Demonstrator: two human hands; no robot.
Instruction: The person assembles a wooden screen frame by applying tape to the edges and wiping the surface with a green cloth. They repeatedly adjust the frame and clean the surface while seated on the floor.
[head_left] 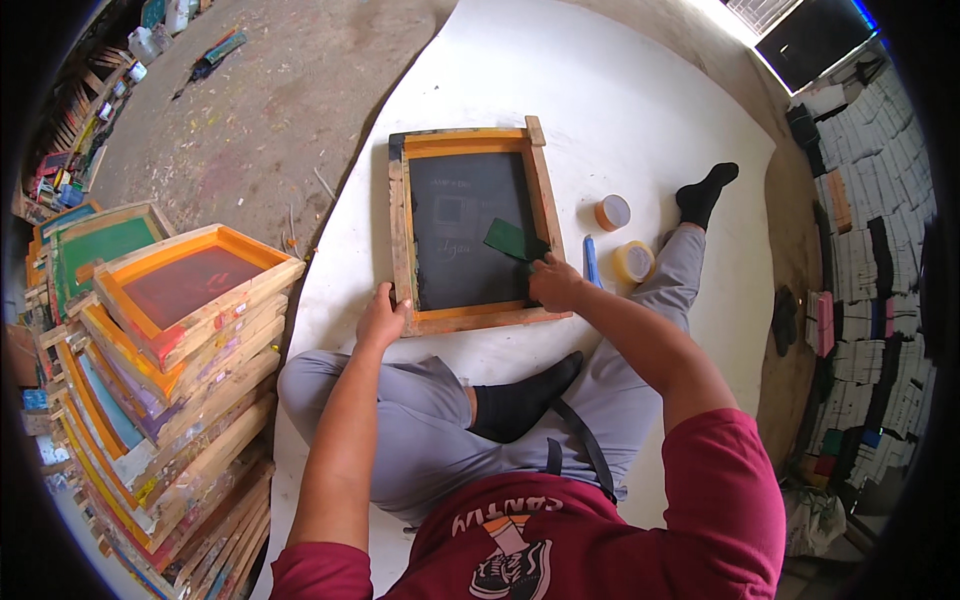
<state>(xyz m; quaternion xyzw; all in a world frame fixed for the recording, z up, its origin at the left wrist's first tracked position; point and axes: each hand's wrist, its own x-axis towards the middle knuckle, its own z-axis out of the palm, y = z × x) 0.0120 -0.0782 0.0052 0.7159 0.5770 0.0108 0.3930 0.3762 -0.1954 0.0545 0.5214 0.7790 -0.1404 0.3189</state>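
Note:
A wooden screen-printing frame (400, 220) with dark mesh and faint pale markings lies on a white sheet in front of my crossed leg. My left hand (381, 318) is closed on its near left corner, thumb on the wood. At the near right side, my right hand (556, 283) pinches a flat green scraper-like piece (508, 239), which extends over the mesh. Whether the piece touches the mesh, I cannot tell. Right of the frame lie a slim blue tool, perhaps a cutter (591, 262), and two tape rolls, one brownish (613, 212), one yellowish (635, 262).
A tall stack of wooden screen frames (215, 365) stands close on my left, near my left arm. Stacked white bundles (868, 290) line the right side. The white sheet (560, 80) borders a stained floor (290, 90); a green-and-dark object (217, 55) lies there.

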